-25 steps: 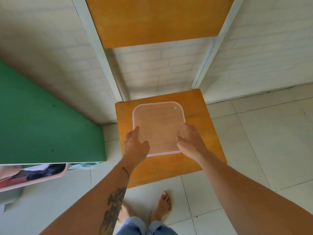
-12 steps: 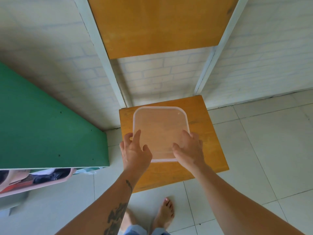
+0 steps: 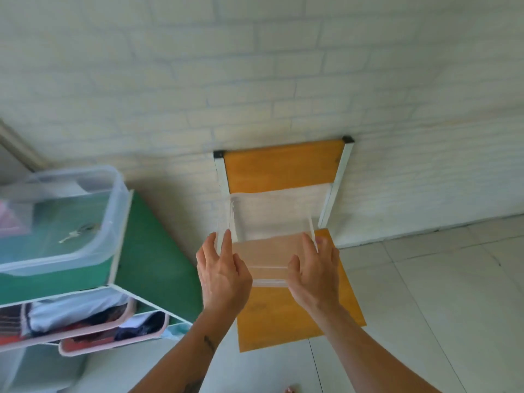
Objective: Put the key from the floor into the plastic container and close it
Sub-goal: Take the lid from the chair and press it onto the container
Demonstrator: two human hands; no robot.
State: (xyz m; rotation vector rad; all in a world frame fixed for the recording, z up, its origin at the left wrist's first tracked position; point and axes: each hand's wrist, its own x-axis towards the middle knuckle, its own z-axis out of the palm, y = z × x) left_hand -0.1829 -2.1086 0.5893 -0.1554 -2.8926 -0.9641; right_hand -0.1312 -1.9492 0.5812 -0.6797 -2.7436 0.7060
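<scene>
White-painted brick wall [image 3: 255,80] and pale floor tiles [image 3: 439,293] frame an orange wooden chair [image 3: 283,313] pushed against the wall. Over its seat, the left hand [image 3: 222,275] and right hand [image 3: 314,275] hold a clear plastic lid [image 3: 269,225] between them, raised off the seat and tilted so its far edge lifts toward the chair's backrest. The left hand's fingers [image 3: 226,242] curl around the lid's left edge with the thumb on the near side; the right hand presses its fingers against the right edge, thumb spread toward the front rim. Both are gripping the lid, which is blurred with motion. Well apart to the left, the plastic container [image 3: 71,219] sits open on a green-topped shelf unit [image 3: 147,262], and the key [image 3: 76,232] lies inside it on the bottom. Beneath the green top, pink-rimmed bins [image 3: 113,336] hold folded clothes. A bare toe [image 3: 289,389] shows at the bottom edge.
</scene>
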